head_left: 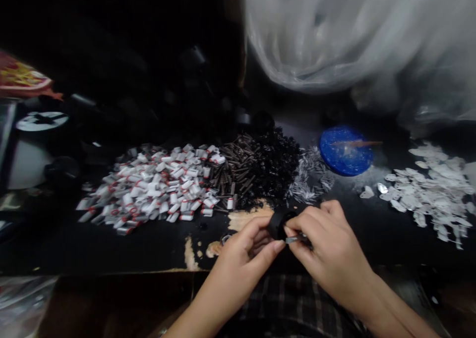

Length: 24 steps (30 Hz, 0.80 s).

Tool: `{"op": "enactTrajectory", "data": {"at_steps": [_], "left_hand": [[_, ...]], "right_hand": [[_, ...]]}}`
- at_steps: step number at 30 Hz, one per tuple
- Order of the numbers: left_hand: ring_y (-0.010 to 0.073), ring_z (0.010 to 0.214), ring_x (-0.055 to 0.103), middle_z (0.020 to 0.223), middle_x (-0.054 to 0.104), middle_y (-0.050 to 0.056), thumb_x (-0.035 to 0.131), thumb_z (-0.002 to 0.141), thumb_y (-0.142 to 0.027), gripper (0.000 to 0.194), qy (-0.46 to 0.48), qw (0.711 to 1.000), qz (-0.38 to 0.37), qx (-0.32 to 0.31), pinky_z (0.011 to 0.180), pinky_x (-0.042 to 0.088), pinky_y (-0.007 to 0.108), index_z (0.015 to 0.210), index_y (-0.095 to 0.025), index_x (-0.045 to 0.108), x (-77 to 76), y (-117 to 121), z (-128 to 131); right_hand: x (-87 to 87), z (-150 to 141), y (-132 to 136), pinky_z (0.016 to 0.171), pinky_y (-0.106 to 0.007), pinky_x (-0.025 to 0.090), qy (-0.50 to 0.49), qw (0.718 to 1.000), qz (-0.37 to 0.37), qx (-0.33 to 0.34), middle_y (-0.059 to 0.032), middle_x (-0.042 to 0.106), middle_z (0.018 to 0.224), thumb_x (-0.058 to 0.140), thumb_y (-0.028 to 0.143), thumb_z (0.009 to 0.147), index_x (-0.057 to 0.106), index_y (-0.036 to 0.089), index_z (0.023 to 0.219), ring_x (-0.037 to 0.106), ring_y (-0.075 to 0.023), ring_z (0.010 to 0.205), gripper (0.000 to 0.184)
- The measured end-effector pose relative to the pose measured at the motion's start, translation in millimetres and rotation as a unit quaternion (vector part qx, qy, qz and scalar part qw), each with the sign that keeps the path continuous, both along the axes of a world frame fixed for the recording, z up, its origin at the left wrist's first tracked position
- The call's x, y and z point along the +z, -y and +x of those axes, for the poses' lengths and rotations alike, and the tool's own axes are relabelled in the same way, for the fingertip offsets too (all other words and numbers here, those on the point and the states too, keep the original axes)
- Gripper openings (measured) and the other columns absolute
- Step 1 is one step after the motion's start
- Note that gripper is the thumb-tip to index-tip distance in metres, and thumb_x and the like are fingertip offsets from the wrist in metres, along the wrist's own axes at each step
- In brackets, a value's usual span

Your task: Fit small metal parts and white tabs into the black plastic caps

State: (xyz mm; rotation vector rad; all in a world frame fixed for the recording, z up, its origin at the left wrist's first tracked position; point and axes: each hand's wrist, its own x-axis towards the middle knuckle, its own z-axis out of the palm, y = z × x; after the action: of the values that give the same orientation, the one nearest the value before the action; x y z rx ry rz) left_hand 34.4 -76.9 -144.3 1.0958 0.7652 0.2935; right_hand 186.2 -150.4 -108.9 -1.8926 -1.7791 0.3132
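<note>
Left fingers (268,252) tight on black part (275,224), right fingers (305,223) on grey piece (293,239), stick (366,143) across blue dish (328,153).

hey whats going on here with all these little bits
A person's left hand holds a dark part near the table's front edge. The right hand pinches a small grey piece against or close beside it. Beyond the hands lie piles of white pieces with red bands, springs and small black parts, with a blue disc to the right.
</note>
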Motion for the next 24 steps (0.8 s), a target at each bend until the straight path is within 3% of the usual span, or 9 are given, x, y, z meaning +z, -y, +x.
{"op": "enactTrajectory", "data": {"at_steps": [4, 6, 9, 11, 13, 18, 21, 24], "left_hand": [[0.0222, 0.117, 0.061, 0.122, 0.068, 0.000, 0.069, 0.083, -0.035, 0.028, -0.021, 0.999, -0.026, 0.039, 0.097, 0.051, 0.028, 0.111, -0.030, 0.068, -8.1, 1, -2], [0.0221, 0.116, 0.061, 0.123, 0.068, -0.001, 0.069, 0.082, -0.037, 0.031, -0.010, 0.996, -0.058, 0.068, 0.095, 0.053, 0.028, 0.113, -0.031, 0.068, -12.5, 2, -1], [0.0228, 0.114, 0.063, 0.122, 0.069, 0.000, 0.071, 0.081, -0.038, 0.032, 0.002, 0.991, -0.074, 0.110, 0.093, 0.054, 0.028, 0.111, -0.029, 0.069, -15.4, 4, 0], [0.0229, 0.115, 0.062, 0.124, 0.068, 0.000, 0.072, 0.079, -0.038, 0.033, -0.001, 0.991, -0.069, 0.110, 0.095, 0.053, 0.028, 0.111, -0.029, 0.069, -16.4, 3, 0], [0.0224, 0.117, 0.061, 0.126, 0.067, -0.001, 0.072, 0.080, -0.037, 0.035, 0.002, 0.993, -0.068, 0.101, 0.096, 0.052, 0.028, 0.113, -0.030, 0.069, -18.6, 2, -1], [0.0213, 0.114, 0.063, 0.122, 0.069, -0.001, 0.070, 0.083, -0.035, 0.033, 0.037, 0.987, -0.097, 0.120, 0.095, 0.054, 0.029, 0.116, -0.032, 0.067, -22.2, 8, -2], [0.0243, 0.119, 0.060, 0.126, 0.066, 0.003, 0.064, 0.088, -0.035, 0.031, 0.084, 0.971, -0.151, 0.165, 0.099, 0.052, 0.034, 0.118, -0.029, 0.066, -14.4, 19, 5], [0.0248, 0.121, 0.058, 0.130, 0.064, 0.004, 0.061, 0.090, -0.035, 0.030, 0.133, 0.952, -0.213, 0.174, 0.103, 0.049, 0.037, 0.119, -0.028, 0.065, -5.3, 26, 12]], "right_hand": [[6.8, 17, 11, 0.074, -0.033, 0.032, -0.032, 0.999, -0.037, -0.024, 0.0007, 0.067, 0.079, 0.052, 0.017, 0.094, 0.064, 0.021, 0.089, 0.058, -0.0144, 0.072, 0.014], [6.1, 40, 22, 0.077, -0.033, 0.034, -0.001, 0.995, -0.018, -0.101, -0.0002, 0.069, 0.085, 0.052, 0.020, 0.095, 0.065, 0.022, 0.095, 0.060, -0.0160, 0.079, 0.014], [-3.9, 86, 42, 0.077, -0.036, 0.038, 0.107, 0.957, -0.031, -0.269, -0.0055, 0.069, 0.093, 0.053, 0.027, 0.092, 0.065, 0.019, 0.099, 0.062, -0.0219, 0.084, 0.016], [-13.7, 110, 50, 0.073, -0.036, 0.039, 0.145, 0.936, -0.069, -0.314, -0.0059, 0.068, 0.090, 0.053, 0.031, 0.090, 0.065, 0.019, 0.095, 0.062, -0.0232, 0.079, 0.018], [-21.0, 122, 53, 0.071, -0.035, 0.039, 0.150, 0.932, -0.080, -0.320, -0.0051, 0.067, 0.084, 0.052, 0.034, 0.089, 0.064, 0.020, 0.086, 0.061, -0.0228, 0.075, 0.019], [-19.3, 95, 46, 0.071, -0.034, 0.040, 0.072, 0.941, -0.058, -0.326, -0.0046, 0.067, 0.078, 0.053, 0.043, 0.088, 0.062, 0.022, 0.078, 0.058, -0.0233, 0.075, 0.026], [-14.0, 57, 32, 0.069, -0.031, 0.042, -0.048, 0.960, -0.087, -0.260, -0.0023, 0.067, 0.079, 0.055, 0.042, 0.089, 0.063, 0.024, 0.080, 0.059, -0.0224, 0.079, 0.022], [-11.0, 24, 15, 0.064, -0.027, 0.042, -0.180, 0.957, -0.116, -0.193, 0.0014, 0.066, 0.075, 0.056, 0.035, 0.090, 0.061, 0.024, 0.079, 0.059, -0.0172, 0.071, 0.017]]}}
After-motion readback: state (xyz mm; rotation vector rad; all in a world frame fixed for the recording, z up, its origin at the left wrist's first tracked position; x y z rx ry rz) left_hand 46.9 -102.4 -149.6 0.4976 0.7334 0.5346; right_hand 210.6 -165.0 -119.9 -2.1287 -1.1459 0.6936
